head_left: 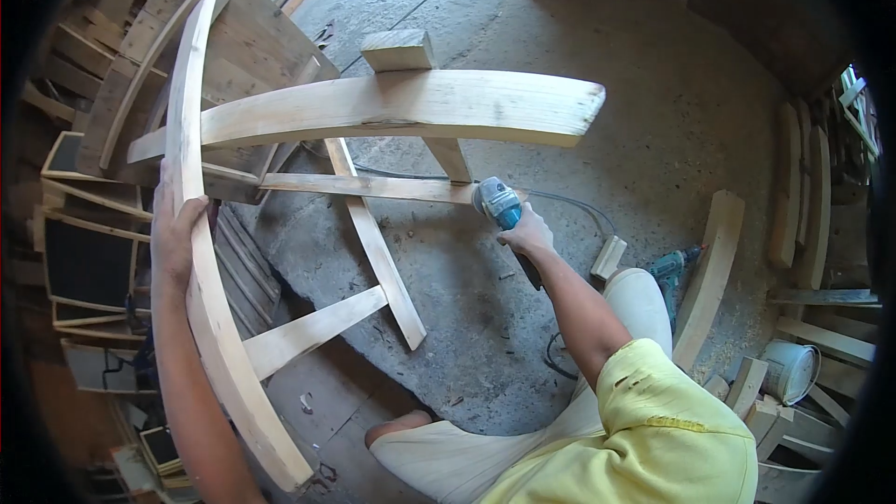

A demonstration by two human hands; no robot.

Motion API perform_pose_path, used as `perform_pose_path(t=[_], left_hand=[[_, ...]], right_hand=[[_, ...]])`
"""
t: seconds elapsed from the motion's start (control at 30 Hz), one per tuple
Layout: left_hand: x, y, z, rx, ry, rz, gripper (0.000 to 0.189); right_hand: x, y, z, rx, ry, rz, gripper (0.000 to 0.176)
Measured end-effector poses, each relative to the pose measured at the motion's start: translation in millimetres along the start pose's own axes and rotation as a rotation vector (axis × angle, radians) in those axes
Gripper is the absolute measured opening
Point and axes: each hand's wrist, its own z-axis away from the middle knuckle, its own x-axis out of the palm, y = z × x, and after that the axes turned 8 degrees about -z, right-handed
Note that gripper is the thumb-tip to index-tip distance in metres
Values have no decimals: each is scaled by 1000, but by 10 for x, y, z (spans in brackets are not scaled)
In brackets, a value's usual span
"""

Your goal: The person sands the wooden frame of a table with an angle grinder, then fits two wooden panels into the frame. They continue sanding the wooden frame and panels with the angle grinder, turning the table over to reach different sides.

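My left hand (179, 229) is wrapped round a long curved wooden beam (203, 261) that runs from the upper left down toward me. In my right hand (528, 231) is a blue-grey angle grinder (497, 203), its head close to the end of a thin wooden rail (373, 187). Above the grinder, a thick curved plank (401, 105) joins the held beam, with a wooden block (399, 50) on its back edge. A slanted leg (378, 257) and a crosspiece (317, 329) belong to the same wooden frame.
A green cordless drill (669, 273) stands beside a loose curved plank (714, 271) on the right. Nearby are a white bucket (790, 371) and wood offcuts. Grinder cable (583, 205) trails over the concrete floor (653, 149). Stacked boards and dark-panelled frames (93, 257) line the left.
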Motion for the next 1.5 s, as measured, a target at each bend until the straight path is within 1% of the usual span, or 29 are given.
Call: perform_pose_path(t=[0.17,0.23,0.33,0.4,0.53,0.6,0.63,0.67,0.73,0.8,0.87,0.9,0.93,1.0,1.03,1.07,1.1,1.13,1.17,1.2,1.23,1.27,1.33,1.37,1.4,1.43,1.47,1.5], left_hand=[[-11,-131,-63,45,-3,-38,83],[-7,-69,-33,22,-15,-2,82],[-3,-47,-27,6,-14,-8,82],[-5,-17,-22,-8,-12,-17,82],[-10,-70,-31,-15,-41,19,82],[-12,-97,-63,11,-35,-13,81],[-20,-113,-61,34,-24,-39,81],[-20,-107,-54,34,-20,-34,81],[-5,-75,-42,66,30,-106,81],[3,-112,-44,43,15,-99,81],[-23,-97,-43,20,13,-96,80],[-24,-58,-30,35,13,-109,80],[-26,-28,-18,51,8,-123,80],[-24,14,-1,29,5,-113,80],[-22,31,2,9,1,-101,79],[-20,-16,-8,7,1,-97,79],[-25,-101,-53,36,9,-96,79],[-21,-143,-79,66,19,-96,78],[-19,-135,-74,67,20,-99,78],[-28,-124,-61,65,12,-96,78],[-29,-114,-53,64,8,-89,78],[-25,-137,-54,62,20,-90,78],[-34,-216,-82,153,37,-181,79],[-31,-241,-91,153,41,-160,79],[-35,-293,-115,182,61,-220,79],[-35,-292,-123,181,62,-250,80],[-40,-295,-122,179,59,-280,80],[-22,-173,-64,140,52,-240,79]], right_hand=[[-222,201,36,42,33,-14,69],[-255,301,74,66,26,-11,69],[-257,438,141,110,83,-49,68],[-234,507,165,148,132,-86,70],[-228,575,182,182,150,-113,72],[-241,646,189,266,238,-173,73],[-243,662,209,303,319,-195,74],[-255,735,213,298,322,-193,74],[-273,881,179,291,394,-279,75],[-223,999,102,262,404,-323,75],[-92,1096,-86,120,425,-464,74],[-49,1079,-127,69,412,-547,70],[16,1073,-143,68,409,-548,70],[191,1006,-128,98,352,-737,66],[247,911,-16,107,291,-815,63],[419,974,-38,146,142,-901,65],[851,1191,-146,77,285,-840,70],[1110,1241,-57,-5,365,-770,75],[1184,1121,177,-44,362,-685,57],[1168,1045,360,-19,155,-664,75],[1234,993,480,-23,131,-578,74],[1251,918,653,-34,137,-595,74],[1294,929,775,-77,134,-672,63],[1288,966,786,-90,122,-675,63],[1282,1038,713,-71,133,-690,62],[1172,983,663,-58,148,-704,62],[1058,957,648,-69,226,-760,60],[994,994,520,-34,279,-779,58]])
